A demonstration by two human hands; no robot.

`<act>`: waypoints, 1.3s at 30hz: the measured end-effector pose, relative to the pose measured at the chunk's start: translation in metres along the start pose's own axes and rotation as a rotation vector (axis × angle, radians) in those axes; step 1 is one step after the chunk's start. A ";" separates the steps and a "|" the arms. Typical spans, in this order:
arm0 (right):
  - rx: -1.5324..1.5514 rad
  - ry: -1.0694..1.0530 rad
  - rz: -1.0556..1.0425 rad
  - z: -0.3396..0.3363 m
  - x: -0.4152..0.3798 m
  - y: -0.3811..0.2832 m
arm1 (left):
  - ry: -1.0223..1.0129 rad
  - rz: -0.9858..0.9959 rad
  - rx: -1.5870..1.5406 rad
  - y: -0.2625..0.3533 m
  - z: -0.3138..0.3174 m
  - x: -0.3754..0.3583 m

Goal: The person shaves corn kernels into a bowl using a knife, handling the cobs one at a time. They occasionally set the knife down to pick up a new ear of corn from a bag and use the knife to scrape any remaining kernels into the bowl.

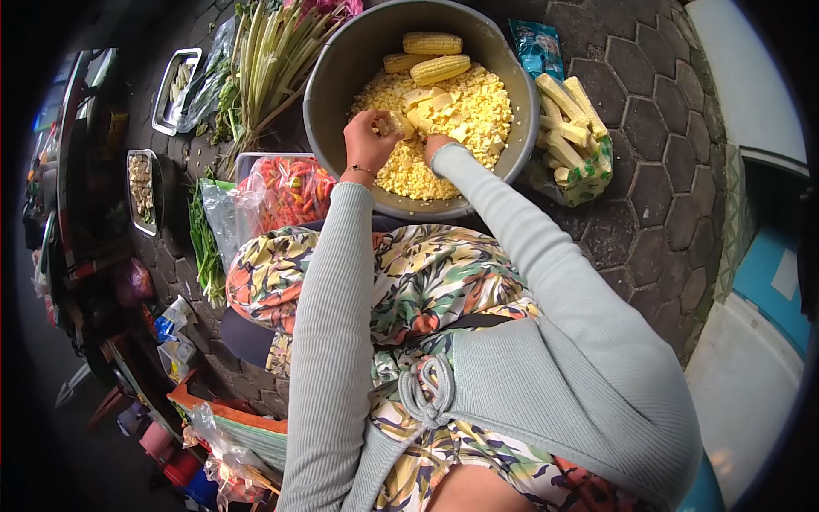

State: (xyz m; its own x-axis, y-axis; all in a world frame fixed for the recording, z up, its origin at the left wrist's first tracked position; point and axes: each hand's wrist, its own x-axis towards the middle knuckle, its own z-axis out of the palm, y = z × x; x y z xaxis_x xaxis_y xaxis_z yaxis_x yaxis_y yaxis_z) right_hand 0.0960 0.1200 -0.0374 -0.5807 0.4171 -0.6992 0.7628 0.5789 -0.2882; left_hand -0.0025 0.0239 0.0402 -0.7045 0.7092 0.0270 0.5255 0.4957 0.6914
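Note:
A large grey basin (pixel 317 101) holds loose yellow corn kernels (pixel 478 90) with wider cut slabs among them. Over its near left side, my left hand (pixel 367 141) is closed around a corn cob (pixel 389 126), whose pale round end faces me. My right hand (pixel 437 147) reaches low into the basin beside it, fingers curled and mostly hidden by the wrist and sleeve. Whatever it grips cannot be made out. At the far side of the basin, three whole ears of corn (pixel 432 43) lie on the kernels.
Right of the basin, stripped cobs (pixel 563 128) fill a green-patterned bag, with a teal packet (pixel 537 47) behind. At left are a tub of red chillies (pixel 290 189), long green stalks (pixel 273 64), green onions (pixel 205 243) and two small trays (pixel 143 192). Hexagonal paving (pixel 636 158) lies underneath.

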 end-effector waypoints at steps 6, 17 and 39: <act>-0.145 -0.148 -0.024 -0.004 -0.005 0.014 | 0.018 -0.079 0.113 -0.015 -0.004 0.004; 0.178 0.154 -0.082 -0.048 -0.089 0.013 | -0.048 0.045 0.117 0.004 -0.008 0.006; 0.046 -0.036 -0.120 -0.036 -0.050 -0.005 | 0.022 -0.070 0.000 -0.006 -0.004 0.004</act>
State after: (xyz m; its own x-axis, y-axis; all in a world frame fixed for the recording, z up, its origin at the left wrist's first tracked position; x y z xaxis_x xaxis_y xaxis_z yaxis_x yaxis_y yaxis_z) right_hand 0.1105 0.1217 0.0226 -0.6591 0.3208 -0.6802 0.7008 0.5902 -0.4007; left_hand -0.0097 0.0220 0.0391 -0.7497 0.6618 -0.0051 0.4748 0.5432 0.6925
